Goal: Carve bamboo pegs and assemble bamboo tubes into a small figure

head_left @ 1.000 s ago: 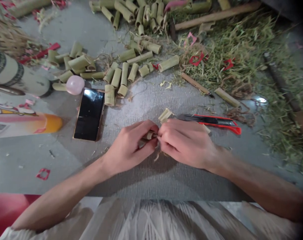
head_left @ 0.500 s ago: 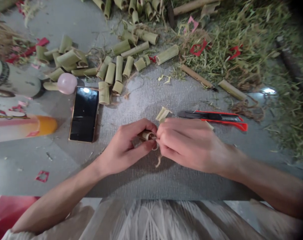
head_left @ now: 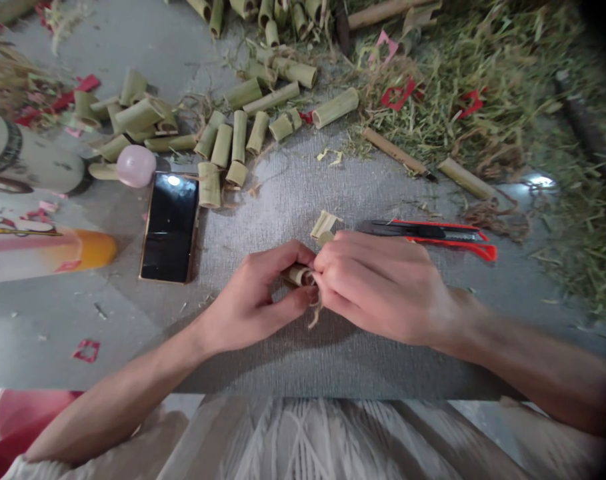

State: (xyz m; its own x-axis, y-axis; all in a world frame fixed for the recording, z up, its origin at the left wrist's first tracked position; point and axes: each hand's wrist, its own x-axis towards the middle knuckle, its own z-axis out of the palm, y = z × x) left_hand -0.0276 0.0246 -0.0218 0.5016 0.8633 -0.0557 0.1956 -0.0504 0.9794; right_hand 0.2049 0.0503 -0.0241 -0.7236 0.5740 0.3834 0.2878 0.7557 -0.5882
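My left hand (head_left: 263, 297) grips a short bamboo tube (head_left: 297, 274) between thumb and fingers, its open end turned to the right. My right hand (head_left: 377, 283) is closed at that open end, its fingertips pinching something thin, seemingly the twine (head_left: 315, 316) that dangles below the tube. The fingers hide most of it. Just beyond my hands lie small split bamboo pieces (head_left: 323, 225). An orange and black utility knife (head_left: 433, 232) rests behind my right hand.
A black phone (head_left: 169, 227) lies at left, beside a pink ball (head_left: 136, 166) and an orange-ended bottle (head_left: 95, 249). Cut bamboo tubes (head_left: 221, 145) spread across the back. Green shavings (head_left: 483, 73) heap at the right. The table's front edge runs below my forearms.
Both hands stay together at the tube with small finger movements. The dangling twine end has shifted slightly left, and a bit more of the tube shows.
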